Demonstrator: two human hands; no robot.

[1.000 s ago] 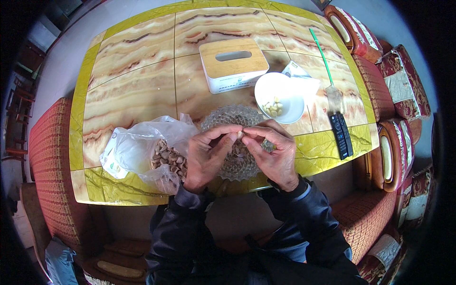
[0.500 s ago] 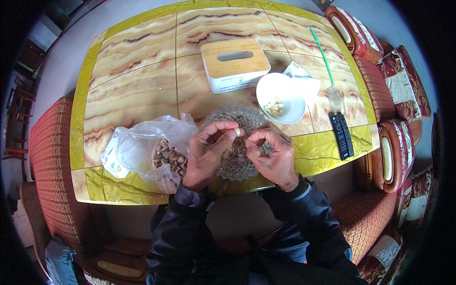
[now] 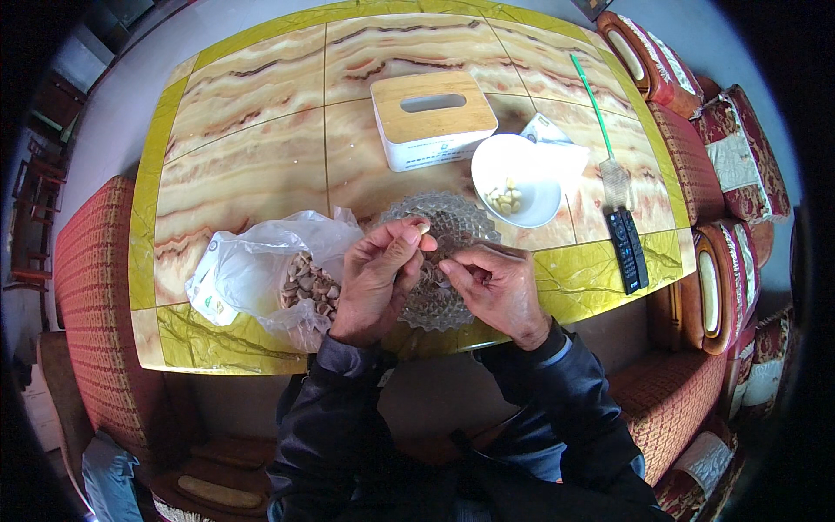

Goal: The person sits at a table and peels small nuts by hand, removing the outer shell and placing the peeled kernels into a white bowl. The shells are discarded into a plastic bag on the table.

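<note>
1. Head view: the left hand (image 3: 376,283) pinches a small pale kernel (image 3: 423,229) between thumb and fingertips, raised just above the cut-glass dish (image 3: 452,217) at the near edge of the bench (image 3: 252,157).
2. The right hand (image 3: 497,291) is curled over the dish, fingers closed on something small; what it grips I cannot tell.
3. Risk: the kernel is held only at the fingertips, so a slip could drop it into the shell litter on the dish, not the white bowl (image 3: 522,157) holding shelled kernels just beyond.
4. Risk: the open plastic bag (image 3: 252,270) of nuts lies touching the left wrist; a sweep of the forearm could spill it over the bench edge.
</note>
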